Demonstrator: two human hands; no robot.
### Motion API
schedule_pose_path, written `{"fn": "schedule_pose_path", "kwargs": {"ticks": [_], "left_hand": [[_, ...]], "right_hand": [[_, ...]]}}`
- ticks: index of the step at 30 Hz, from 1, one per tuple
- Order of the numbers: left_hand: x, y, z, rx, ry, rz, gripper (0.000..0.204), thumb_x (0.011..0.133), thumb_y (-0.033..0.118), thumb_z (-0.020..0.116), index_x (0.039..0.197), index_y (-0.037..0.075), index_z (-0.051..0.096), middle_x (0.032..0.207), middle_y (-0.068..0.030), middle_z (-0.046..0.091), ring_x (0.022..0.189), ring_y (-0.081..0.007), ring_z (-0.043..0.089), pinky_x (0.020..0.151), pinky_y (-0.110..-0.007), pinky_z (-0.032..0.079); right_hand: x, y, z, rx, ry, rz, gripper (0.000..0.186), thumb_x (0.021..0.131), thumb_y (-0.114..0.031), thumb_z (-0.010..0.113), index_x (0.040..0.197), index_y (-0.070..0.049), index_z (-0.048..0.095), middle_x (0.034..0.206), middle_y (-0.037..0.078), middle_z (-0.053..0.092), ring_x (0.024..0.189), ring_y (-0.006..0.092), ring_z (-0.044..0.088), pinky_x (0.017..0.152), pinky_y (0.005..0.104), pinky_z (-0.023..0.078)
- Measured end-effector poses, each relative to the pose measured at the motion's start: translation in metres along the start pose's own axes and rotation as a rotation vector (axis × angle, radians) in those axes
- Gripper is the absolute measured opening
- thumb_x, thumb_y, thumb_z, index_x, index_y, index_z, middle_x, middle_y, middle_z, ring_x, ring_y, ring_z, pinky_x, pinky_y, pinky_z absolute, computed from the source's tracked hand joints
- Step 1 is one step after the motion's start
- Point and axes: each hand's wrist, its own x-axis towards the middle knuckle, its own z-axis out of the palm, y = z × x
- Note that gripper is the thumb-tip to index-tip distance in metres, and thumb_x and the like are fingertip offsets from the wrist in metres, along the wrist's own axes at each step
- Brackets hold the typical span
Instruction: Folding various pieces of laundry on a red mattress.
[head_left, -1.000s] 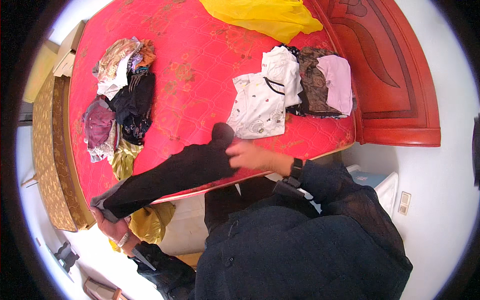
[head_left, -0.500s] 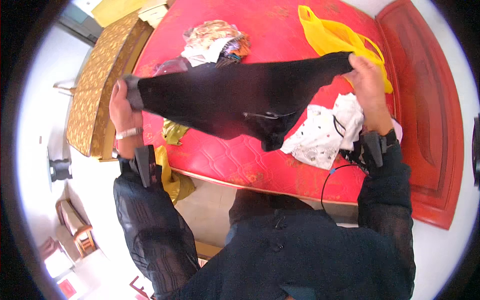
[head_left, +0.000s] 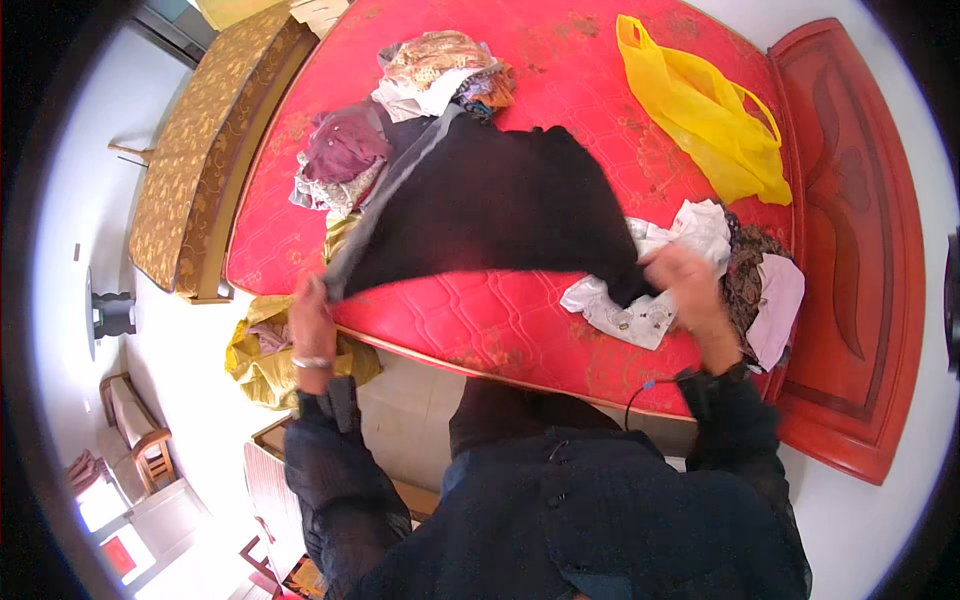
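A black garment [head_left: 490, 200] with a grey band along one edge is stretched out over the red mattress. My left hand [head_left: 312, 328], closed, grips a corner of the grey band near the mattress's front edge. At the other end, my right hand [head_left: 690, 295] is slightly blurred and closed on the garment's narrow, bunched part. Beneath that end lies a white patterned garment [head_left: 625, 315], partly covered. The grey band runs up to a pile of folded clothes [head_left: 435, 65] farther back.
The red mattress [head_left: 480, 340] meets a carved red headboard [head_left: 850, 250] at the right. A yellow bag [head_left: 700, 115] lies at the back right. Pink and dark clothes [head_left: 775, 315] sit by the headboard, a maroon bundle [head_left: 345, 150] at left. A gold bag [head_left: 265, 360] is below the mattress edge.
Both my hands have come down and nearer, lowering the black garment from mid-air toward the mattress. Its grey band has opened out into a long diagonal edge.
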Motion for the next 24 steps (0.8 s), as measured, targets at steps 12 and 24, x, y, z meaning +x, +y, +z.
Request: {"fn": "schedule_pose_path", "kwargs": {"ticks": [12, 24], "left_hand": [[-0.147, -0.271, 0.011, 0.389, -0.305, -0.677, 0.027, 0.078, 0.019, 0.059, 0.102, 0.006, 0.064, 0.085, -0.0125, 0.066, 0.073, -0.0196, 0.065, 0.064, -0.03, 0.05], [-0.151, -0.216, 0.152, 0.501, -0.602, -0.506, 0.034, 0.082, 0.024, 0.062, 0.11, 0.006, 0.058, 0.094, -0.0136, 0.064, 0.086, -0.0253, 0.061, 0.077, -0.034, 0.047]], "right_hand": [[-0.052, 0.26, 0.111, -0.469, -0.586, 0.1, 0.022, 0.076, -0.024, 0.063, 0.087, -0.005, 0.062, 0.082, 0.016, 0.062, 0.08, 0.0332, 0.061, 0.07, 0.0409, 0.047], [-0.026, 0.357, 0.165, -0.368, -0.122, 0.446, 0.038, 0.064, -0.028, 0.07, 0.085, 0.003, 0.063, 0.081, 0.023, 0.063, 0.08, 0.0378, 0.062, 0.073, 0.0422, 0.047]]}}
